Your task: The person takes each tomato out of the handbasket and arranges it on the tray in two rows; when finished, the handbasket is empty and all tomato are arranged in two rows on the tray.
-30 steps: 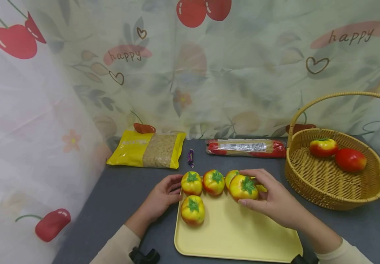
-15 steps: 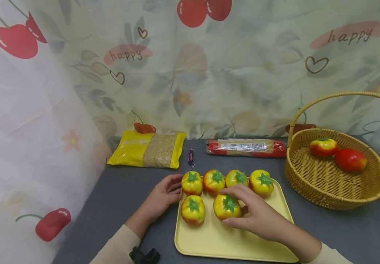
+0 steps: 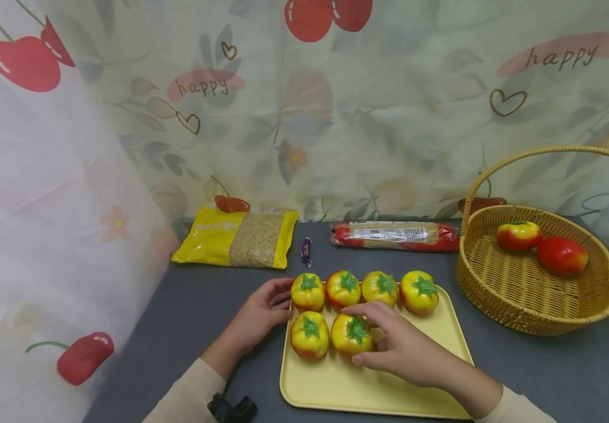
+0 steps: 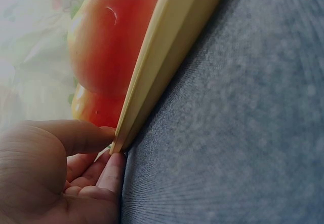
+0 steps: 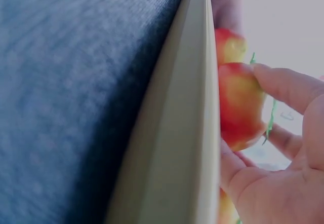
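Right hand curled over a yellow-and-red toy tomato with a green top, fingers gripping it in the front row of the pale yellow plastic tray, just beside another tomato. Four more tomatoes in a row behind. Left hand pinching the tray's left rim, thumb on top. Woven wicker basket with two red fruits toward the tabletop's right edge. Along the far edge: yellow grain bag, small purple candy, red-ended noodle packet, labels too small to read. "happy" printed on the fruit-patterned curtain.

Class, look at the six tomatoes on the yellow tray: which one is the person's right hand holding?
The right-hand tomato of the front pair: the right hand grips it. The other five sit untouched on the tray.
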A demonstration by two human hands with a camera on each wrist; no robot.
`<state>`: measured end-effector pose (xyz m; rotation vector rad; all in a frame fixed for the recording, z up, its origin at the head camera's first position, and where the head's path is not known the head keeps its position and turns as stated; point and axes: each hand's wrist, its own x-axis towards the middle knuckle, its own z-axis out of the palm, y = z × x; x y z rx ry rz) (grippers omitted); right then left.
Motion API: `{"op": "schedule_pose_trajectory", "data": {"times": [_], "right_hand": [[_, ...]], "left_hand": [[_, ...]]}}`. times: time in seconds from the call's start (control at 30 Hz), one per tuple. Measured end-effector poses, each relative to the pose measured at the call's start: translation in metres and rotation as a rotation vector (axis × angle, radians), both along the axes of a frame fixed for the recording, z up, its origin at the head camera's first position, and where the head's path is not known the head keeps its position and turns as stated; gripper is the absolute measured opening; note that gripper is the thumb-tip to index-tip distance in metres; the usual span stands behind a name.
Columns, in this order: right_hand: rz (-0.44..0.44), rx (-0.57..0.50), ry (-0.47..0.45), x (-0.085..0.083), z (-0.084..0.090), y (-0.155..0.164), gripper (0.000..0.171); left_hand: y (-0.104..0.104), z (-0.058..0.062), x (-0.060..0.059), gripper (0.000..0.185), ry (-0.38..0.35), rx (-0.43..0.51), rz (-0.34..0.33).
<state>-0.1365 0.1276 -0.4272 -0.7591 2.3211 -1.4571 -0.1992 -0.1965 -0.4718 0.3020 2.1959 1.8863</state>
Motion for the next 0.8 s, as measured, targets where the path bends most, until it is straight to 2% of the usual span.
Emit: {"op": "schedule_pose_trajectory", "data": {"times": [0.17, 0.8], "right_hand": [[-0.013, 0.066, 0.033, -0.0027, 0.0009, -0.0007, 0.068], [-0.056, 0.044, -0.018, -0.004, -0.0017, -0.0051, 0.068]], "left_hand": [[-0.0003, -0.0002, -0.0001, 0.065, -0.006, -0.001, 0.0], [0.0012, 0.0033, 0.0011, 0.064, -0.021, -0.011, 0.014]]}}
